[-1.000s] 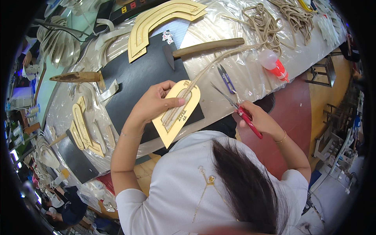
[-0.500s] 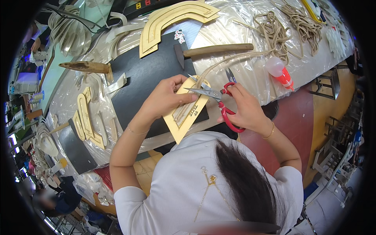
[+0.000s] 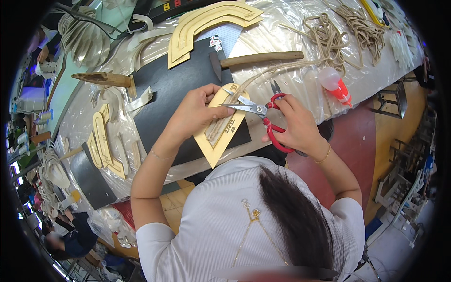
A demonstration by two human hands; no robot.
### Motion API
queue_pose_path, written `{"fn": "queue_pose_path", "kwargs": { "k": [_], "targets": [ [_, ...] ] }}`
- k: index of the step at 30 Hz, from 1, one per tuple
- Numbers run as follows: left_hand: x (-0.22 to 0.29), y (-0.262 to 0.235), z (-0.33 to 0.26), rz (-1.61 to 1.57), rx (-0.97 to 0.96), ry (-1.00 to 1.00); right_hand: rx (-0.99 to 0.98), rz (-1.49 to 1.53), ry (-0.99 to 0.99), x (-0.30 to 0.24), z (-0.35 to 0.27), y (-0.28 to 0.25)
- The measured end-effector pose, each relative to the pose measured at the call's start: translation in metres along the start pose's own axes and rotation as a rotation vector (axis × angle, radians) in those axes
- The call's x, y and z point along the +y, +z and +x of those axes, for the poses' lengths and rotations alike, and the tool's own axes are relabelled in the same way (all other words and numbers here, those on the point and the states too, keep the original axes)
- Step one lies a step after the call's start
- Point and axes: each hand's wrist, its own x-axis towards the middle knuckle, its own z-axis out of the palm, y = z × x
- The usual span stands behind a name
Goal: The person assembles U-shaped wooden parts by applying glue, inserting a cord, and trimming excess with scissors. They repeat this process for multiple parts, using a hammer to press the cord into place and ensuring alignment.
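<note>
My left hand (image 3: pixel 197 115) grips a pale yellow pointed template board (image 3: pixel 213 154) by its left edge, thumb on top. A beige braided cord (image 3: pixel 260 79) runs from the table onto the board and lies along its slot. A whitish strip (image 3: pixel 243 99) crosses the board near its rounded end. My right hand (image 3: pixel 300 128) is closed on red-handled scissors (image 3: pixel 257 109), its fingers at the handle loops. The blades point left across the board, their tips near my left thumb. Dark pointed blades (image 3: pixel 275 87) of another tool show just beyond my right hand.
Underneath lies a black mat (image 3: pixel 162 131) on a plastic-covered table. A hammer (image 3: pixel 263 58), a curved yellow template (image 3: pixel 211 23), a red-and-clear bottle (image 3: pixel 336 87) and tangled cord (image 3: pixel 326 37) lie beyond. A wooden-handled tool (image 3: pixel 101 80) and smaller templates (image 3: pixel 101 136) are at left.
The board has shifted slightly left and turned a little. Its cord and slot show more plainly. The scissors have turned slightly, their blades now nearly level over the board.
</note>
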Motion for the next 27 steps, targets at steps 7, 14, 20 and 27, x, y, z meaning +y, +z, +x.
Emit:
{"fn": "queue_pose_path", "kwargs": {
  "k": [7,14,20,27],
  "targets": [
    [0.003,-0.002,-0.001,0.047,-0.011,-0.005,0.005,-0.033,0.015,0.0,-0.001,0.002],
    [-0.001,-0.002,0.002,0.031,-0.006,0.005,-0.058,-0.007,0.076,-0.001,-0.002,0.005],
    [-0.001,-0.004,0.001,0.036,-0.004,-0.005,-0.07,0.002,0.083,0.001,-0.001,0.01],
    [0.002,-0.004,0.001,0.03,0.01,-0.023,-0.042,-0.023,0.062,0.002,0.0,0.013]
  ]
}}
